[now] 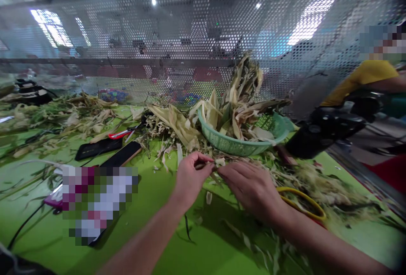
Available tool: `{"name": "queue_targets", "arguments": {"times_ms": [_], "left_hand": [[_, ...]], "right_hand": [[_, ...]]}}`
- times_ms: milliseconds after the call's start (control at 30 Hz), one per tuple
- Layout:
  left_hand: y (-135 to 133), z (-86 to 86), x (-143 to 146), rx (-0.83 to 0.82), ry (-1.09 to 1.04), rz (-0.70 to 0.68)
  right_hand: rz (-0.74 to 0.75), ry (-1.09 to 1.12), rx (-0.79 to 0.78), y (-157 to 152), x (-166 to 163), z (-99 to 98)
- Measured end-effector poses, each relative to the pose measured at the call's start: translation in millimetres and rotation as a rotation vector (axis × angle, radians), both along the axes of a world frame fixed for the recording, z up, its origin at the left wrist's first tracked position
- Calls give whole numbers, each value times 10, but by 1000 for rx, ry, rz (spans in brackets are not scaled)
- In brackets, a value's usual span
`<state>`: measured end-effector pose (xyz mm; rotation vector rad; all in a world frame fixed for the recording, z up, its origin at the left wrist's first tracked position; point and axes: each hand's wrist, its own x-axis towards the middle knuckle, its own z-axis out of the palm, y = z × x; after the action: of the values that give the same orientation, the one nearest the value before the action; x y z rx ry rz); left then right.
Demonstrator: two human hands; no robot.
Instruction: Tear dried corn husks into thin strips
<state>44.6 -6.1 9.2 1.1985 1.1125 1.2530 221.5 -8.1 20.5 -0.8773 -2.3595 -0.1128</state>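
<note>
My left hand [190,177] and my right hand [253,190] meet over the green table [165,232], just in front of a teal plastic basket [241,144] heaped with dry corn husks [241,93]. Both hands pinch a small pale piece of husk [218,163] between their fingertips. My left hand's fingers are curled round its end. My right hand lies palm down with the fingers pressed together on the same piece. Loose husk scraps lie all around the hands.
Red-handled scissors [122,133] and two dark phones [108,150] lie at the left. A yellow loop [304,205] sits beside my right wrist. A perforated metal screen [190,46] closes the far side. A person in a yellow top [361,78] works at the right.
</note>
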Motion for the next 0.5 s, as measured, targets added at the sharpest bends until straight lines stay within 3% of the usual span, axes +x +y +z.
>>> {"name": "queue_targets", "arguments": {"times_ms": [167,233,333,433,500], "left_hand": [[-62,14,8,192,346,-28],[-63,12,1,265,414,-76],[-31,7,-33,173,311,-200],[3,10,-66,-37,-3,-358],[8,19,-66,-134,-191,-372]], "right_hand": [[15,-83,71,-21,1,25],[18,-27,27,14,22,59],[-9,167,-278,102,59,130],[-24,389,-690,186,89,175],[10,535,-908,213,93,165]]}}
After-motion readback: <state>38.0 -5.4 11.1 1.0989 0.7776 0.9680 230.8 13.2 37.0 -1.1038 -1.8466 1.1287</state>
